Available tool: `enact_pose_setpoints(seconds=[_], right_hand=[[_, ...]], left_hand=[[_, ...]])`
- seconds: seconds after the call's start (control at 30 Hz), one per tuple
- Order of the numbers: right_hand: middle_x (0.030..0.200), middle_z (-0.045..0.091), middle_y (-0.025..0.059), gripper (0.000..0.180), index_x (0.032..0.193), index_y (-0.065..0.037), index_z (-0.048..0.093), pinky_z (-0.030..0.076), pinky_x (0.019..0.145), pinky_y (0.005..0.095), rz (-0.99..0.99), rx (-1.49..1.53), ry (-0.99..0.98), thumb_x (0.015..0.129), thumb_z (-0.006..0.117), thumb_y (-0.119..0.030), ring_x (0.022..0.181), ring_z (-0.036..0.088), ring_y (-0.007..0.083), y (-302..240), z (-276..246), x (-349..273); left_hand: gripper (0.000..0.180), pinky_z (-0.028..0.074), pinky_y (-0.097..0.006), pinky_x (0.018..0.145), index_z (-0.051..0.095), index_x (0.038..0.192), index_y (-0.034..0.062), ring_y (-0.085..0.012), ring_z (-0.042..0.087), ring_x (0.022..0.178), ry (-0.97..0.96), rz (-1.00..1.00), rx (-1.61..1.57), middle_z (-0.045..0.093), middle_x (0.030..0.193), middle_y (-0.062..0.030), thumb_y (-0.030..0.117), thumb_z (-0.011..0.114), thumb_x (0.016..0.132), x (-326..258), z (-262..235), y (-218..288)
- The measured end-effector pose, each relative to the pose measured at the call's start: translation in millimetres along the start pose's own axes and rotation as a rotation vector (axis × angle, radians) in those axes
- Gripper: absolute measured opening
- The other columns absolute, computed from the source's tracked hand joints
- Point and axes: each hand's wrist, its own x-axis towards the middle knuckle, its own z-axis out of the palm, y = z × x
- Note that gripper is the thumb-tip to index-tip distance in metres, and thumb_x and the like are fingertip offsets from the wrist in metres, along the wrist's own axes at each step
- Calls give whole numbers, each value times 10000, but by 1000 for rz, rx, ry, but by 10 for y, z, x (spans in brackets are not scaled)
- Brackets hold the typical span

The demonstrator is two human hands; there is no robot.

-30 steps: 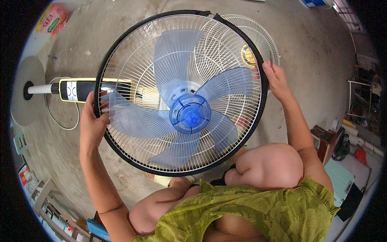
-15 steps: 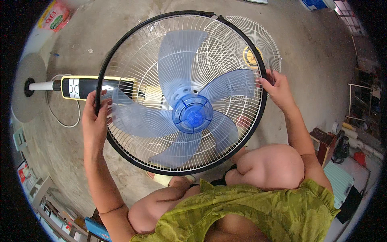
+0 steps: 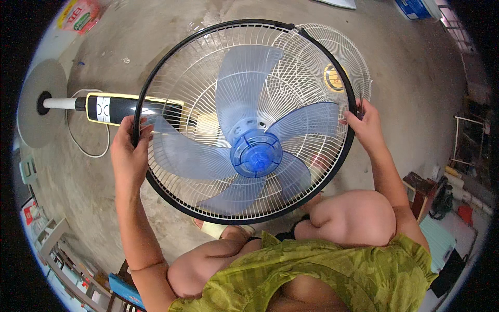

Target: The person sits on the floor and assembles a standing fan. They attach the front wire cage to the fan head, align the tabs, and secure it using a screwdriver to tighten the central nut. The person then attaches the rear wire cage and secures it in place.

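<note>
Between my hands is a round fan guard of white wire [image 3: 182, 67], edged by a black rim band [image 3: 179, 207]. Translucent blue-grey fan blades [image 3: 247, 78] spread within its outline around a bright blue hub [image 3: 255, 154]. My left hand [image 3: 131, 148] is closed around the left side of the band. On the right side, my right hand [image 3: 366, 125] pinches the band between thumb and fingers. A thin dark piece shows by those fingers, too small to make out. At the top right the band has a visible joint.
A second white guard with a yellow centre [image 3: 335, 78] lies beyond on the concrete floor. To the left lie the fan's control box [image 3: 122, 110], white pole [image 3: 62, 103] and grey round base [image 3: 42, 130], with a white cord [image 3: 86, 151]. A wooden stool [image 3: 418, 190] stands near my right arm.
The picture has shifted slightly, so everything sits a little further right and lower. Both hands keep their hold on the black rim band.
</note>
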Motion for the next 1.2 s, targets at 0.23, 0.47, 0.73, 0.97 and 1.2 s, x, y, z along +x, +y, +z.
enact_pose_setpoints(seconds=[0.23,0.47,0.73,0.97,1.2], right_hand=[[723,612,94,172,873,37,566,501,575,296,-69,-308,117,791,682,-60,632,587,127,-48,24,-84],[661,612,83,163,847,4,584,445,563,297,-125,-452,220,765,697,-81,575,562,142,-19,53,-80],[645,597,69,145,806,-4,579,434,551,300,-106,-389,177,763,692,-83,567,550,138,-100,60,-84],[713,594,134,163,826,-5,555,446,598,369,-178,-556,180,777,681,-96,632,589,265,-134,71,-88],[730,552,174,198,797,3,515,428,604,426,-246,-714,190,763,679,-102,673,562,369,-254,78,-112]], left_hand=[[164,479,-238,637,583,1043,-3,-89,590,741,13,-37,123,656,882,-40,19,604,883,-17,-15,58],[145,481,-243,626,580,1013,0,-93,584,695,61,-3,110,641,805,-39,35,622,880,-15,11,69],[108,527,-274,670,568,1004,-17,-158,677,754,49,-59,-6,687,840,-110,44,539,919,-3,21,104],[101,519,-271,650,553,1009,-18,-148,663,727,75,-19,4,683,830,-110,37,524,928,-1,41,20],[90,497,-261,613,559,975,5,-133,645,706,101,-51,114,662,811,-79,86,553,938,-4,51,29]])
